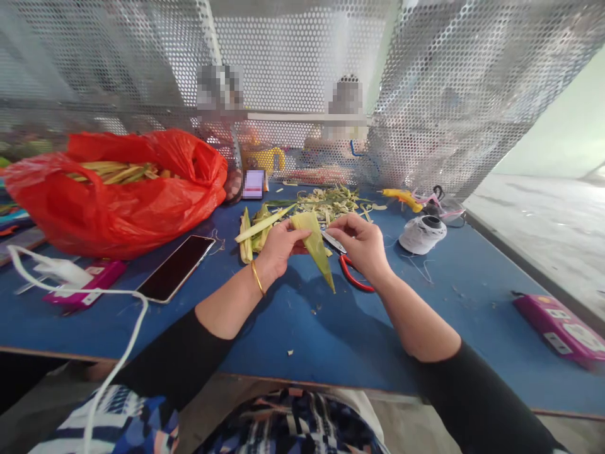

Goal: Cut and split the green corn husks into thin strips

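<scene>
Between the thumb and fingers of my left hand (280,247), a pale green corn husk piece (314,246) is held with its pointed end hanging toward me. My right hand (362,243) is just right of it, thumb and fingertips pinched together; what lies between them I cannot make out. Scissors (352,274) with red handles lie on the blue table under and beside my right hand, partly hidden by it. Folded husk pieces (250,238) lie left of my left hand. A heap of shredded husk (333,200) lies beyond both hands.
At left stand a red plastic bag (155,208) of husk strips, a dark phone (177,268) and a white cable (135,334). A spool of white thread (422,234), a yellow tool (401,198) and a magenta power strip (558,325) lie at right. A perforated screen (302,57) closes the back.
</scene>
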Available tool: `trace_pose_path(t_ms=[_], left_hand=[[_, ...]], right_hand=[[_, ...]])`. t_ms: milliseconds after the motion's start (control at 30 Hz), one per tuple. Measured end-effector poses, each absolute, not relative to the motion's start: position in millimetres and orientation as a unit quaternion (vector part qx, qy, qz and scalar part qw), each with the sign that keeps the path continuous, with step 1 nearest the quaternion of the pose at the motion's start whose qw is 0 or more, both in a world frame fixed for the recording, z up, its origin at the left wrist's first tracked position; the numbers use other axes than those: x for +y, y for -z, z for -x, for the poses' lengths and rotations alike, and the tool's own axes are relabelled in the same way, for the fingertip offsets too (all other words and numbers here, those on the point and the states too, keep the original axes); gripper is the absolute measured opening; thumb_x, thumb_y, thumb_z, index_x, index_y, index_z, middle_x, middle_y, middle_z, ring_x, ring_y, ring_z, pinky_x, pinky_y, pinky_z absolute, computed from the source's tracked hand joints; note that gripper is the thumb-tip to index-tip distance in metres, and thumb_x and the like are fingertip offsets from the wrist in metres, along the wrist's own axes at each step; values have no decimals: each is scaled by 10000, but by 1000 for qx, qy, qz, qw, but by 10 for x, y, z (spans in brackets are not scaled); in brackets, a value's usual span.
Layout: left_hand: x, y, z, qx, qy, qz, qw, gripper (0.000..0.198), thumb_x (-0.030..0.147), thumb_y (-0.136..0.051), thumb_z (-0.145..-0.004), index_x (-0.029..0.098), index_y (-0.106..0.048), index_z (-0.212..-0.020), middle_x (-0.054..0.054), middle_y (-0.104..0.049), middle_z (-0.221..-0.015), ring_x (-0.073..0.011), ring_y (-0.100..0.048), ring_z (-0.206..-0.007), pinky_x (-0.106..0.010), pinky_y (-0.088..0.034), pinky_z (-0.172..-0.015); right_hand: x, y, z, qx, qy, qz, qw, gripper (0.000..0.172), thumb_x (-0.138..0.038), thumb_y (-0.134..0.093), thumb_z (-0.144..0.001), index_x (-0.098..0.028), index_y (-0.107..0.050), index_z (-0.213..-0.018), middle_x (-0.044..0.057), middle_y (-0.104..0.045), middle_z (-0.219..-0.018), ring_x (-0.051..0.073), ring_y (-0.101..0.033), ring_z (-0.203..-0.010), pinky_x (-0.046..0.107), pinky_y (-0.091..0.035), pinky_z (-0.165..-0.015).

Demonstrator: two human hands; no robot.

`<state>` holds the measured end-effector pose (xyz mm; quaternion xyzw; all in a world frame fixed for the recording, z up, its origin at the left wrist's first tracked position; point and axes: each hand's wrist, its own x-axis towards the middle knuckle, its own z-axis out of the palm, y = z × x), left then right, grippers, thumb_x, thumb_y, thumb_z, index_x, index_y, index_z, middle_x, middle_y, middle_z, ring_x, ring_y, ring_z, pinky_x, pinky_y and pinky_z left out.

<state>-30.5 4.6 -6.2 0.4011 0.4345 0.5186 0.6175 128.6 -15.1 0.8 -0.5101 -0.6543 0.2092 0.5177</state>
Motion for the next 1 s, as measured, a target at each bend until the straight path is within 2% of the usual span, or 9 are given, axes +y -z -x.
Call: trace_pose_path(t_ms=[200, 333, 433, 567, 667, 800, 867, 933, 1000], left_hand=[[32, 88, 249, 432, -573, -368, 591, 166, 94, -686, -615, 162, -629, -756, 24, -667, -652, -119, -616, -527, -245, -521, -543], [29, 113, 231, 443, -574, -354, 591, 142, 80, -672, -639, 160, -632, -749, 30, -653, -643, -123, -628, -535, -255, -536, -566], [29, 114, 236, 447, -562, -347, 603, 133, 79, -686, -659, 158, -625, -746, 14, -671, -653, -132, -641, -543, -250, -532, -552], [40, 96, 258, 440, -555, -341, 618, 108, 112, -701, -713, 157, -633, -782, -22, -707, -692, -151, -675, -595, -244, -538, -560], [56, 93, 275, 448, -543, -335, 626, 115, 113, -711, -720, 154, -637, -798, -40, -720, -724, -167, -695, -631, -247, -541, -567], [66, 100, 291, 454, -520, -345, 637, 104, 97, -692, -724, 156, -631, -784, -37, -714, -705, -166, -692, -619, -252, -543, -566], [60, 101, 297, 446, -507, -367, 640, 125, 98, -697, -703, 161, -633, -789, -32, -714, -712, -169, -691, -624, -251, -538, -552], [49, 99, 299, 436, -495, -390, 643, 170, 107, -720, -669, 165, -629, -801, -26, -716, -737, -173, -691, -632, -253, -532, -539], [34, 93, 299, 424, -487, -410, 644, 220, 121, -744, -641, 169, -619, -816, -22, -714, -751, -177, -691, -639, -257, -528, -535]], right_hand=[[-270, 51, -1125, -696, -102, 577, 414, 181, -310, -712, -724, -210, -576, -660, -18, -559, -685, 122, -462, -594, 260, -316, -578], [-251, 135, -1082, -701, -109, 583, 397, 122, -211, -615, -753, -207, -558, -645, -4, -572, -696, 134, -467, -626, 271, -313, -608], [-199, 158, -1101, -690, -192, 566, 409, 154, -218, -595, -728, -214, -511, -600, -23, -525, -609, 135, -442, -606, 275, -307, -597], [-78, 116, -1243, -609, -398, 493, 477, 241, -405, -651, -712, -213, -539, -616, -46, -473, -538, 114, -403, -538, 267, -330, -554], [59, 66, -1465, -536, -434, 466, 554, 354, -515, -729, -649, -215, -542, -624, -44, -470, -536, 110, -408, -518, 271, -351, -544], [204, 45, -1815, -493, -241, 581, 601, 272, -465, -621, -762, -221, -547, -666, 12, -537, -619, 166, -513, -597, 339, -445, -647], [211, 50, -1934, -535, -70, 651, 534, 162, -359, -588, -786, -200, -619, -790, 104, -647, -822, 239, -596, -775, 424, -463, -787], [175, 44, -1985, -589, 68, 674, 440, 164, -287, -567, -791, -169, -654, -867, 183, -666, -990, 305, -605, -928, 504, -417, -917], [119, 9, -1976, -617, 138, 674, 382, 186, -288, -521, -837, -167, -660, -814, 191, -668, -942, 324, -602, -938, 542, -373, -973]])
